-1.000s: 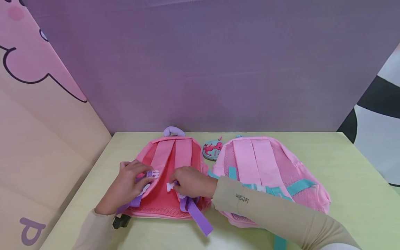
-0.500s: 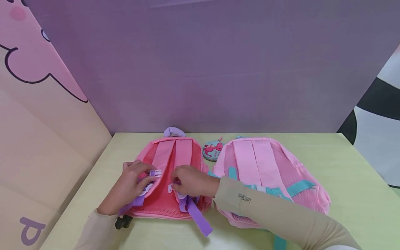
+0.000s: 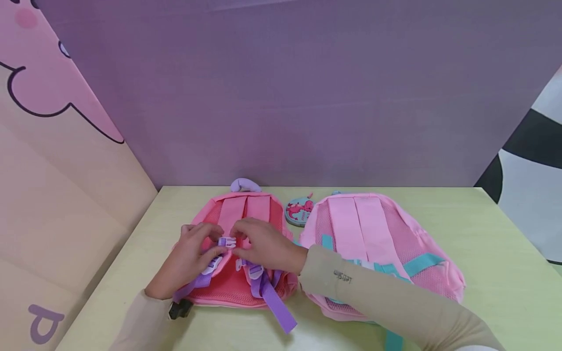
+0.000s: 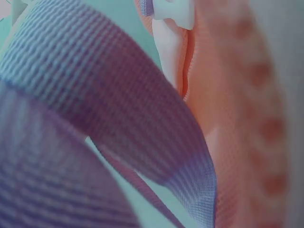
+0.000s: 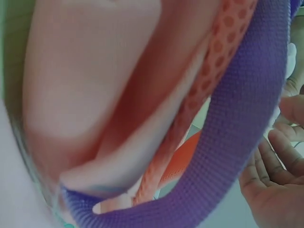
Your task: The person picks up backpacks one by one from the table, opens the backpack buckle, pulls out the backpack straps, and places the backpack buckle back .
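Note:
A coral-pink backpack (image 3: 246, 292) lies with its shoulder straps up in the head view. My left hand (image 3: 189, 256) pinches a white buckle half (image 3: 227, 242) on a purple strap between thumb and fingers. At the buckle's right end, my right hand (image 3: 265, 246) has its thumb and fingertips around the edge. Just below my right hand, the other white buckle piece (image 3: 239, 264) rests against the backpack. A loose purple strap (image 3: 278, 309) hangs toward the table front. Purple webbing (image 4: 109, 90) fills much of the left wrist view, and purple webbing (image 5: 242, 109) crosses the right wrist view.
To the right lies a light pink backpack (image 3: 366, 219) with turquoise straps, partly under my right forearm. A small round turquoise pouch (image 3: 299, 210) sits between the two bags. A purple panel (image 3: 307, 97) stands behind the pale table (image 3: 496, 253).
My right hand has let go of the lower white buckle piece and moved up and left to the other buckle half. My left hand has shifted slightly right with that half.

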Motion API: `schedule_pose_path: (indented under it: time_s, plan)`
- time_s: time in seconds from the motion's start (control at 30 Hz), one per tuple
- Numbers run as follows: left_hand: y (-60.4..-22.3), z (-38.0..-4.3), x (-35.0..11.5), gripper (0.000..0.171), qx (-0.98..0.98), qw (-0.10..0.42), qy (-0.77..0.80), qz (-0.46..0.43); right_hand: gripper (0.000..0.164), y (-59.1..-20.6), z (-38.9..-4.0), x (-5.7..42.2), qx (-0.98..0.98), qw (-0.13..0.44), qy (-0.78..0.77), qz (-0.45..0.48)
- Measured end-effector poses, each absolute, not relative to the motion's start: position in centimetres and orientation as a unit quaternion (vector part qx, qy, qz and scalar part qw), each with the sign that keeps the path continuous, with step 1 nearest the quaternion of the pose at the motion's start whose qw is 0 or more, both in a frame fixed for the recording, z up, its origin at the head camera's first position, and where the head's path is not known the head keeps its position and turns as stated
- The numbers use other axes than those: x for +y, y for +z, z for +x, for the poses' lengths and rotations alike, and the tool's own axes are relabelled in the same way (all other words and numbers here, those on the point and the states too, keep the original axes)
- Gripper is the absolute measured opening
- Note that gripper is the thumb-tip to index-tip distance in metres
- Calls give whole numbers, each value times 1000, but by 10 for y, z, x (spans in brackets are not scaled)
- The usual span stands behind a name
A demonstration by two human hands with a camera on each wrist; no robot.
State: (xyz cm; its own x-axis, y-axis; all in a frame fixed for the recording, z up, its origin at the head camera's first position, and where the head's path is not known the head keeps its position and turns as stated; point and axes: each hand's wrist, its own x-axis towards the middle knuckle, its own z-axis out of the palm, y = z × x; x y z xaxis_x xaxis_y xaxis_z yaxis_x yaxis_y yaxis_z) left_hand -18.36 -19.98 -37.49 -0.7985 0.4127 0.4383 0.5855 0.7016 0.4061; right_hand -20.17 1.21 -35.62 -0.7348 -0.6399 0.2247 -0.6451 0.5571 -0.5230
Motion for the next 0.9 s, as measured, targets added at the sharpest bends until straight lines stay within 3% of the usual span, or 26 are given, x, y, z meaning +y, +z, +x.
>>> schedule_pose_path:
  time_s: [0.4, 0.9]
  plan:
    - [-370, -183, -195, 39, -891, 172, -288, -305, 26, -357, -203, 8, -879, 33, 298, 371]
    - [-367, -185, -208, 36, -906, 134, -288, -281, 28, -362, -205, 11, -874, 40, 306, 374]
